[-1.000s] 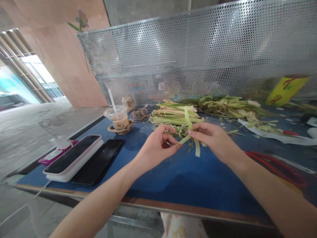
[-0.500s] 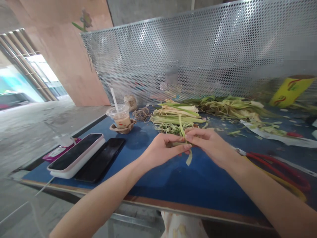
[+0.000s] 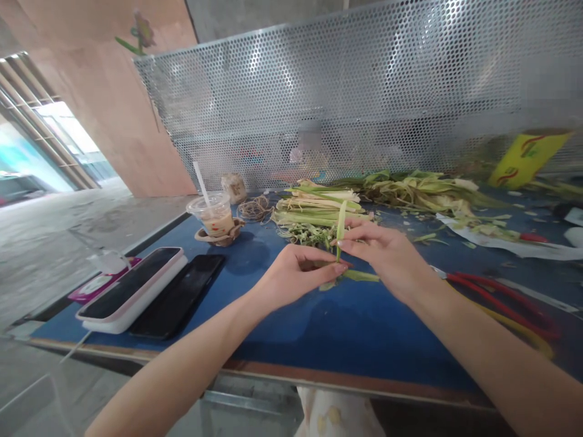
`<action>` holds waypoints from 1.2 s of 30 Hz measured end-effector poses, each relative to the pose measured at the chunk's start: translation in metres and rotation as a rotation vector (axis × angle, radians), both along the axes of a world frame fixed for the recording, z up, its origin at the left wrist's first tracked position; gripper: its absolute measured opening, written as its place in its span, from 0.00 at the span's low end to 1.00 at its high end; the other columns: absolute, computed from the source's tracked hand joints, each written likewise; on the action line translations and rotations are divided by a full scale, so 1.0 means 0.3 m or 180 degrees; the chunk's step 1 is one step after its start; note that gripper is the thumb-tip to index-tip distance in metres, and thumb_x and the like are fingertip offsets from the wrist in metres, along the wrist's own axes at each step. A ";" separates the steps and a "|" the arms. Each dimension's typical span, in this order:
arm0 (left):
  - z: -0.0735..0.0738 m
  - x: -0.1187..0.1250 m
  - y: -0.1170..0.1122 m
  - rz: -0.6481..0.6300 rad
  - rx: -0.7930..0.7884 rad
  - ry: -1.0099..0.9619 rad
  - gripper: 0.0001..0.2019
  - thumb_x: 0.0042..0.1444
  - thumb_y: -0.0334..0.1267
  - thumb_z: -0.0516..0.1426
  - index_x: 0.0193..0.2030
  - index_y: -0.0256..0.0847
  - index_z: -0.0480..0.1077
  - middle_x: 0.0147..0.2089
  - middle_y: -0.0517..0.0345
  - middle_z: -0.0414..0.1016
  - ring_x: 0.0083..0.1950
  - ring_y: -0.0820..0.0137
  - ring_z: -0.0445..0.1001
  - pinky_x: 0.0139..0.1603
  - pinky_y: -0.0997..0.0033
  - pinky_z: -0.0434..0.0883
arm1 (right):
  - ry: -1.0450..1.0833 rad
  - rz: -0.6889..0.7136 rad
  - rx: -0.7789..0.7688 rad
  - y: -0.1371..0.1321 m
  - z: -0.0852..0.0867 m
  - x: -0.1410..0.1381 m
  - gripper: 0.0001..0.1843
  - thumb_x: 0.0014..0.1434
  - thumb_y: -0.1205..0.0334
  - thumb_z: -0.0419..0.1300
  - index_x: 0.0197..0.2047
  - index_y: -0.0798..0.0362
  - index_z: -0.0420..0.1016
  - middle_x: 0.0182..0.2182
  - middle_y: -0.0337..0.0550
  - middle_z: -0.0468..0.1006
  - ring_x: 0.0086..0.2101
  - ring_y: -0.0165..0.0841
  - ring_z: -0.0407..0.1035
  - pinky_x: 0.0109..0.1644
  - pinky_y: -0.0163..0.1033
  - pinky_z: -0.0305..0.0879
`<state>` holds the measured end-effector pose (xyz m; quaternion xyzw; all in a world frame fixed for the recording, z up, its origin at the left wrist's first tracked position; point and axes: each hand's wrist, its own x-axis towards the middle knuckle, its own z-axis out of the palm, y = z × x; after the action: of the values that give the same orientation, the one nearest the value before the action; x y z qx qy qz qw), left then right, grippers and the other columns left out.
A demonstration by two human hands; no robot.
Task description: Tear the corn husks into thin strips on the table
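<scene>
Over the blue table, my left hand point(image 3: 296, 273) is closed in a pinch at the lower end of a green leaf strip point(image 3: 341, 224). My right hand point(image 3: 387, 252) pinches the same strip a little higher, its fingertips just above the left ones. The strip stands nearly upright between them, and another flat green piece point(image 3: 362, 276) sticks out to the right below. My fingers hide where these pieces meet. Just beyond lie a bundle of pale green stalks or leaves point(image 3: 319, 209) and a small heap of twisted greens point(image 3: 307, 233).
Scissors point(image 3: 496, 291) with red handles lie by my right forearm. At left are a phone point(image 3: 182, 297), a pink-edged device point(image 3: 132, 288) and a plastic drink cup point(image 3: 216, 221) with a straw. Twine point(image 3: 254, 208), more leaves point(image 3: 414, 191) and a perforated metal screen point(image 3: 291, 91) stretch behind.
My right hand has shifted slightly right and up from the left. The strip's end that hung below the hands is gone from there; a green piece now points right.
</scene>
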<state>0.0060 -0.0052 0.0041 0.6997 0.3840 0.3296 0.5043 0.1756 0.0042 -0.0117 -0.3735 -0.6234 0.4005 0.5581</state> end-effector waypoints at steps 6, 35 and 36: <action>-0.013 -0.021 0.018 0.0023 -0.0011 -0.0001 0.13 0.40 0.40 0.63 0.34 0.36 0.75 0.26 0.58 0.73 0.25 0.76 0.66 0.26 0.76 0.64 | -0.1399 0.0103 0.0045 -0.028 0.060 0.030 0.13 0.52 0.51 0.57 0.38 0.48 0.73 0.34 0.41 0.75 0.33 0.33 0.68 0.36 0.37 0.63; 0.028 -0.043 -0.002 -0.0277 0.0317 0.0246 0.08 0.51 0.38 0.56 0.34 0.37 0.75 0.34 0.55 0.77 0.35 0.71 0.73 0.36 0.74 0.68 | -0.2542 0.0282 0.0567 -0.006 0.086 0.115 0.08 0.52 0.56 0.57 0.32 0.48 0.76 0.30 0.40 0.76 0.30 0.32 0.68 0.35 0.36 0.62; 0.030 -0.045 0.000 -0.0351 0.0356 0.0258 0.09 0.52 0.37 0.55 0.35 0.38 0.74 0.35 0.55 0.77 0.37 0.70 0.73 0.38 0.74 0.68 | -0.2437 0.0413 0.0493 -0.006 0.086 0.112 0.10 0.52 0.56 0.57 0.36 0.47 0.76 0.33 0.40 0.76 0.32 0.33 0.68 0.36 0.36 0.62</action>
<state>-0.0076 -0.0052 0.0130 0.7596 0.3459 0.2937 0.4659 0.2091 0.0022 0.0140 -0.4125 -0.8371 0.2185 0.2854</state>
